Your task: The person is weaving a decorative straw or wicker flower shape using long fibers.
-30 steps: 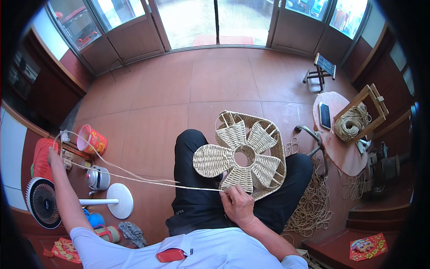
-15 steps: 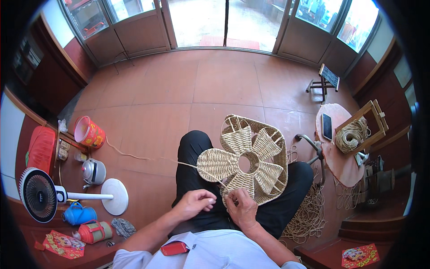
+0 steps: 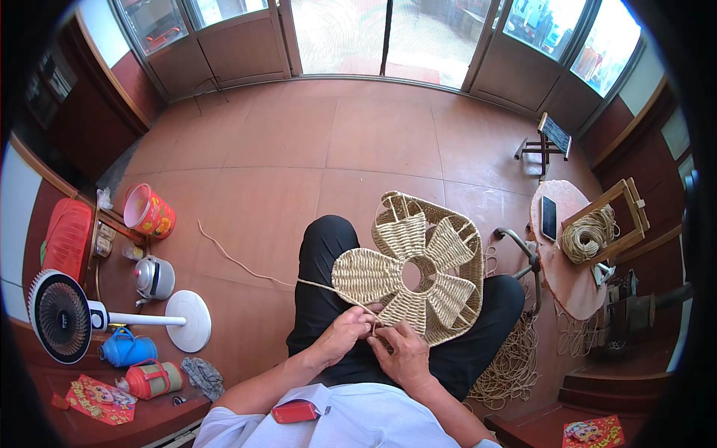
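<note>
A woven straw-coloured basket (image 3: 470, 299) with flower-like petals round a central ring rests across my lap, tilted toward me. From its near left side a long cord (image 3: 316, 284) runs over my left thigh. My left hand (image 3: 348, 334) is closed in a pinch on the cord at the basket's near edge, beside a lower petal (image 3: 403, 308). Close by, my right hand (image 3: 403, 351) has its fingers bent against the same near edge; its fingertips are partly hidden, and it seems to pinch the cord too.
On the left stand a red bucket (image 3: 150, 212), a kettle (image 3: 154, 279), a white fan (image 3: 134, 319) and flasks (image 3: 128, 348). To the right, a low table (image 3: 564, 280) bears a phone (image 3: 549, 218) and a cord coil (image 3: 588, 236). Loose cord (image 3: 508, 362) heaps beside my right leg; a folding stool (image 3: 549, 142) stands beyond.
My left hand has moved right and up to the basket's edge, meeting my right hand. The cord's tail has shifted away from the bucket and now curves across the floor.
</note>
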A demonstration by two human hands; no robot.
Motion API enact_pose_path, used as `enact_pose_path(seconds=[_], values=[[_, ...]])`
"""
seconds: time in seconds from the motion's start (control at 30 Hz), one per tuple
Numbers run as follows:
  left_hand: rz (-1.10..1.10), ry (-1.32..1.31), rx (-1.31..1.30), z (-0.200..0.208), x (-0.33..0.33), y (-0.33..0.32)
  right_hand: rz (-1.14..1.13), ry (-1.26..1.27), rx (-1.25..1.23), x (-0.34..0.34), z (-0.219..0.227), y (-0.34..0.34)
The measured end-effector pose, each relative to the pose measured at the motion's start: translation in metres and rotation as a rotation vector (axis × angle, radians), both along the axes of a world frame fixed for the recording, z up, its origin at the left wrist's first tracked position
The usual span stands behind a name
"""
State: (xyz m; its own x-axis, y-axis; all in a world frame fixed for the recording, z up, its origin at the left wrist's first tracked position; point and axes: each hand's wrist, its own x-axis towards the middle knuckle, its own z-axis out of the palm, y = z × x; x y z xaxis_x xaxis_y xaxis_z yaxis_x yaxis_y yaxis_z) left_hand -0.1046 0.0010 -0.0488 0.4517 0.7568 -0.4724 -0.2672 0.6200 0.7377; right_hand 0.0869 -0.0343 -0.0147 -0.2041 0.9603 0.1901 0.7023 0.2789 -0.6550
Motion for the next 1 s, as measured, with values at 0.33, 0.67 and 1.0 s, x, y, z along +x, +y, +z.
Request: enact_pose_path(seconds=[0.33,0.67,1.0], values=[[-0.201,0.044,0.091,0.005,0.001,0.014,-0.016,-0.012,-0.026,0.000,0.002,0.001],[-0.252,-0.066,-0.077,-0.005,-0.002,0.016,-0.046,0.039,-0.033,-0.001,0.004,0.002],[0.415,-0.243,-0.100,0.033,-0.044,-0.010,-0.060,0.009,-0.080,-0.003,-0.003,-0.004]])
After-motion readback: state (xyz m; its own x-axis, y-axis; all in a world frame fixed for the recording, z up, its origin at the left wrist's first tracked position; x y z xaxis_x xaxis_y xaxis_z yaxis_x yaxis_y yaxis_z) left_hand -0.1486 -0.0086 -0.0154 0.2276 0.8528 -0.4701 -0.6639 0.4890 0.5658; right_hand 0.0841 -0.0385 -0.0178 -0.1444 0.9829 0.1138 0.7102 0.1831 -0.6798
